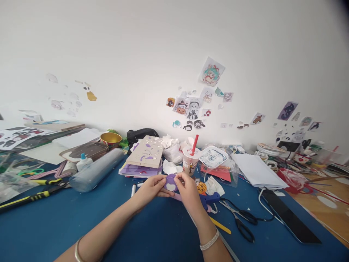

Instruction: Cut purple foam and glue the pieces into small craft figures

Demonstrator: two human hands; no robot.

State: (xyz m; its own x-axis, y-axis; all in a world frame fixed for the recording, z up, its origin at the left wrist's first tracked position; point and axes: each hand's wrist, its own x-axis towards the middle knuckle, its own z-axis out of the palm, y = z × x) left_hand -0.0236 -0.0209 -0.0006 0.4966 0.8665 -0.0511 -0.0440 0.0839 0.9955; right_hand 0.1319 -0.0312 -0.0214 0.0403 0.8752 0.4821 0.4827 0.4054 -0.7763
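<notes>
Between my two hands is a small purple paper cutout [170,179] with a whitish patch at its lower middle. My left hand [153,188] pinches its left edge, fingers closed. My right hand [187,187] pinches the right edge between thumb and fingers. The cutout is raised above the blue table [152,233]. A blue tool, perhaps a glue gun [209,198], lies just right of my right hand, partly hidden by it. Black-handled scissors [241,218] rest farther right, and a yellow stick [221,225] lies near my right wrist.
Behind my hands stand a drink cup [189,162] with a red straw and a board [144,151] strewn with purple scraps. At left lie a clear plastic roll [95,171] and yellow-black pliers [32,196]. A black tablet [291,216] and white papers [256,171] are at right.
</notes>
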